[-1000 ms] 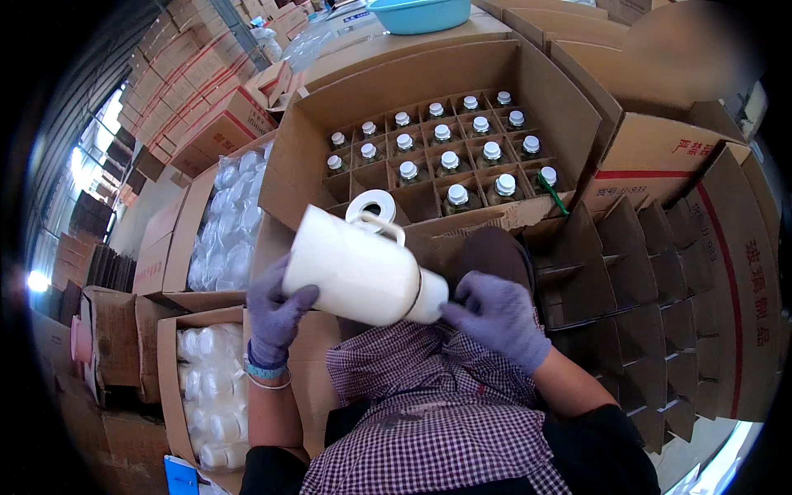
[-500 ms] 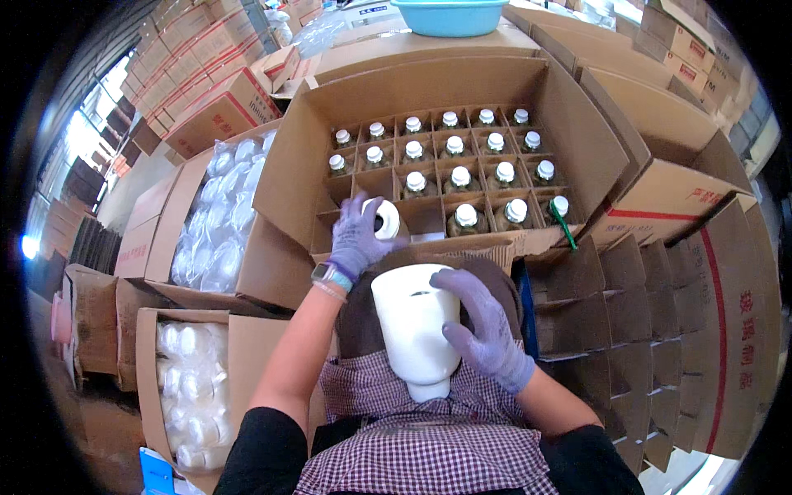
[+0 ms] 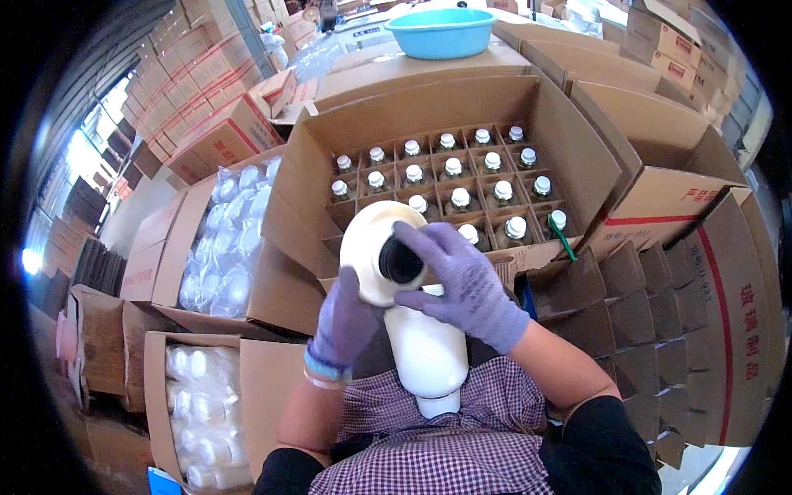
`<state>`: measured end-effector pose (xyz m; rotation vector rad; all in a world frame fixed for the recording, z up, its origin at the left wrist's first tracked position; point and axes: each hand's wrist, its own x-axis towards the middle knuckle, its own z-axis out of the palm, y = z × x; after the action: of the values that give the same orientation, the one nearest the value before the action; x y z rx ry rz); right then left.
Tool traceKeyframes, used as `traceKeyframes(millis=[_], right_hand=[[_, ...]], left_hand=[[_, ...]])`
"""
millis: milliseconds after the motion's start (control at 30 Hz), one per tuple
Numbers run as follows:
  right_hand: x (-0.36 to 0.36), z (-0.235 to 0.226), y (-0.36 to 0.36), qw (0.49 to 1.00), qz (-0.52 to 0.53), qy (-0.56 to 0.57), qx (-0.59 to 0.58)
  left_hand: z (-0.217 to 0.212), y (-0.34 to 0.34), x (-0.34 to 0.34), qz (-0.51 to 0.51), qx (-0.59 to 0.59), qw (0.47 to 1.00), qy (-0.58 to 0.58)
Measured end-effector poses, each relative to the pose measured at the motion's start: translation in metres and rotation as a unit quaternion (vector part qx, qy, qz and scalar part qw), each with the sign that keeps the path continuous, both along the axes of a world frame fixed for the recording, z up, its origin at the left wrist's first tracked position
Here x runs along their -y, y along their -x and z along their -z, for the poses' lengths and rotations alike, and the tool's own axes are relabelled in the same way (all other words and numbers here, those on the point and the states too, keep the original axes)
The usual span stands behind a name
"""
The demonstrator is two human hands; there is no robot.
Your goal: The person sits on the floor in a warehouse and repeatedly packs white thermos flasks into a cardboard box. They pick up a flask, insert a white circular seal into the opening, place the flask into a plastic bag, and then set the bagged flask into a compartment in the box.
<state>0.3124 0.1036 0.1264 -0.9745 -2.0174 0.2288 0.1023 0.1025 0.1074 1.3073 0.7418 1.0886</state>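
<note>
Left hand (image 3: 346, 323): fingers wrapped under white jug (image 3: 417, 330), frame centre.
Right hand (image 3: 466, 285): fingers spread, possibly over jug's mouth.

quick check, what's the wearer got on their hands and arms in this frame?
Both hands wear lavender-purple knit gloves: left hand, right hand. The left glove has a blue cuff band at the wrist, with a thin pale bracelet-like band just below it. Forearms are bare; black short sleeves start near the elbows, over a purple-and-white checked apron.
</note>
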Motion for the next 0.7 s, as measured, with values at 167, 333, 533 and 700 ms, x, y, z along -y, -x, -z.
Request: traceKeyframes(millis=[167, 333, 533, 700], right_hand=[[0.004, 0.005, 0.031, 0.987, -0.08, 0.026, -0.135], [0.006, 0.021, 0.015, 0.988, -0.098, -0.105, -0.064], [0.042, -0.016, 0.028, 0.985, -0.037, 0.145, -0.083], [0.015, 0.009, 0.018, 0.97, -0.198, 0.041, -0.132]], left_hand=[[-0.009, -0.019, 0.076, -0.154, -0.163, 0.958, -0.182], [-0.017, -0.001, 0.065, -0.1, -0.241, 0.893, -0.366], [-0.052, -0.011, 0.086, -0.08, -0.251, 0.927, -0.265], [-0.043, -0.015, 0.088, -0.141, -0.367, 0.745, -0.539]])
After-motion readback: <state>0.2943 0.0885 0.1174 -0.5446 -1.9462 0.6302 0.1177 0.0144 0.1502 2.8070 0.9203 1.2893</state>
